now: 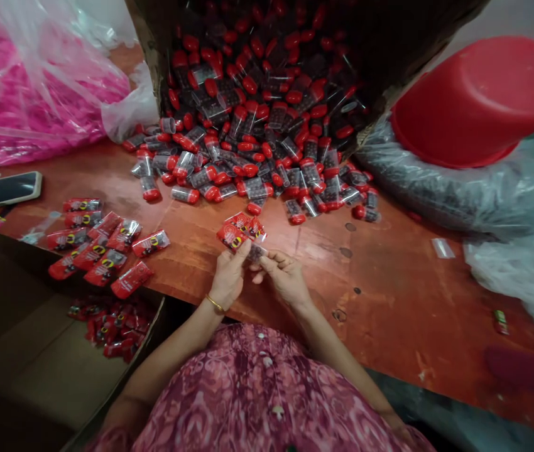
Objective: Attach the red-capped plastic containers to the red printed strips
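Near the table's front edge, my left hand (pixel 228 276) and my right hand (pixel 286 276) meet, both closed on a small clear plastic tube (pixel 256 252) with dark contents. My left thumb lies along its left side, and my right thumb and fingers pinch its right end. Which end bears a cap, I cannot make out. Just beyond my fingertips lie several red printed wrappers (pixel 235 231), partly hidden by the left thumb. To the left rest several red wrapped tubes (pixel 102 260) with a yellow and black print.
A large box tipped open at the back spills red-capped clear tubes (pixel 248 147) onto the wooden table (pixel 389 314). A carton (pixel 36 351) below left holds wrapped tubes. Around stand a phone (pixel 3 191), a bag of pink pieces (pixel 36 94), and a red tub (pixel 479 100) on a plastic bag (pixel 427 182).
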Tool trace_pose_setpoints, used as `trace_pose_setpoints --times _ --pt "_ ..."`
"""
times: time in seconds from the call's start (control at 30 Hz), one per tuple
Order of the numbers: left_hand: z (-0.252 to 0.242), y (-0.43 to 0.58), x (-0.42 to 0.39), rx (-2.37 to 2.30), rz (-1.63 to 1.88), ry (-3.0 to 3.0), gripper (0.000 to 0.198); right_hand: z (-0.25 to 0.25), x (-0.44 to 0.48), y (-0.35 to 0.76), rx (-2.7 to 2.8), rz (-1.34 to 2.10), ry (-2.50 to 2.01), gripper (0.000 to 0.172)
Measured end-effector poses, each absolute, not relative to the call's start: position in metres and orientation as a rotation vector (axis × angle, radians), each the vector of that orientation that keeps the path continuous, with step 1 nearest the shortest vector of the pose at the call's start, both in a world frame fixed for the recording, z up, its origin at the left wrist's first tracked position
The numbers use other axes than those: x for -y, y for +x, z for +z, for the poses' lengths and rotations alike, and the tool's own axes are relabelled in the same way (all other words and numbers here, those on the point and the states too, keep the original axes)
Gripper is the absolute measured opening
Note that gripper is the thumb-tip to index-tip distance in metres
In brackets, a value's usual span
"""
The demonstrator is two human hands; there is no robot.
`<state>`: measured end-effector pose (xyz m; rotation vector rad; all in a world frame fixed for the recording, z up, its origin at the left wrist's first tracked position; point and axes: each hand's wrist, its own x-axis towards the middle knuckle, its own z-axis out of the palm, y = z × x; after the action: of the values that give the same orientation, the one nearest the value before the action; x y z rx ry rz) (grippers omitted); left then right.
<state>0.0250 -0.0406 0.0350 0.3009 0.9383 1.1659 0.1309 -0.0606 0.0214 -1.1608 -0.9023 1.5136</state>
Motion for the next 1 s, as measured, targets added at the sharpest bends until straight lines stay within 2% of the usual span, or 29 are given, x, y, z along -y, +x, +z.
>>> trace_pose_setpoints --times 0.13,0.23,0.33,0.47,0.57,0.67,0.77,0.93,1.0 --pt "0.034 0.030 0.043 -0.941 1.110 0.312 0.041 0.014 0.053 0.117 0.917 1.504 -1.200 0.041" --pt "0.031 0.018 0.038 -0.971 1.140 0.294 0.037 0.009 0.045 0.109 1.115 1.327 -1.308 0.043" --pt "0.024 -0.017 0.025 -1.035 1.276 0.172 0.031 0.013 0.028 0.121 1.506 0.920 -1.462 0.039" --pt "0.017 -0.076 0.008 -1.095 1.784 -0.019 0.030 0.021 -0.011 0.169 1.876 0.241 -1.735 0.030" --pt "0.020 -0.090 0.007 -1.054 1.951 0.085 0.040 0.014 -0.027 0.200 2.060 0.066 -1.910 0.035" --pt "0.026 -0.065 0.014 -1.098 1.779 0.261 0.058 0.005 -0.011 0.205 2.150 0.003 -1.953 0.037" --pt "0.029 -0.024 0.016 -1.347 1.514 0.621 0.045 0.003 0.022 0.193 2.113 -0.024 -1.998 0.036" --pt "0.023 0.012 -0.002 -1.648 1.188 1.501 0.044 0.009 0.055 0.177 1.990 -0.051 -2.079 0.041" --pt "0.019 0.015 -0.011 -1.689 1.083 1.615 0.030 0.010 0.055 0.175 1.962 -0.010 -1.989 0.040"
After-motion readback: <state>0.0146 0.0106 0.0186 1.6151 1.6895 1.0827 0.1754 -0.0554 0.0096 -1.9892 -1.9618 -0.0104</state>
